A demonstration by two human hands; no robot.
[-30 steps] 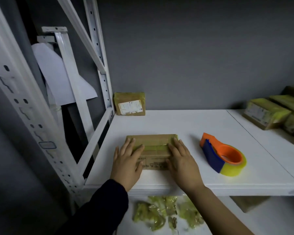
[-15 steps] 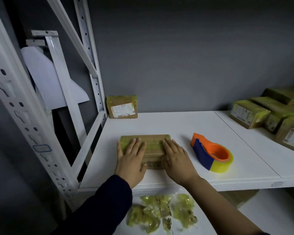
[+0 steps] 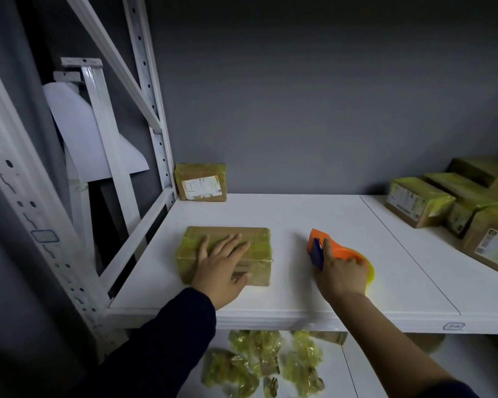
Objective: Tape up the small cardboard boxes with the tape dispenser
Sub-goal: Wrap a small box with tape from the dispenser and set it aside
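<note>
A small cardboard box (image 3: pixel 256 239) wrapped in yellowish tape lies on the white shelf (image 3: pixel 299 219), near its front left. My left hand (image 3: pixel 220 267) rests flat on top of it with fingers spread. To the right sits the orange and blue tape dispenser (image 3: pixel 316 248) with a yellow tape roll. My right hand (image 3: pixel 342 272) covers the dispenser, its fingers curled over the orange body.
A taped box with a label (image 3: pixel 201 182) leans on the wall at the back left. Several taped boxes (image 3: pixel 420 202) are stacked at the right. Crumpled tape scraps (image 3: pixel 259 363) lie on the lower shelf. White rack posts (image 3: pixel 153 110) stand at the left.
My right hand has left the box and moved right onto the tape dispenser. My left hand has shifted toward the middle of the box top.
</note>
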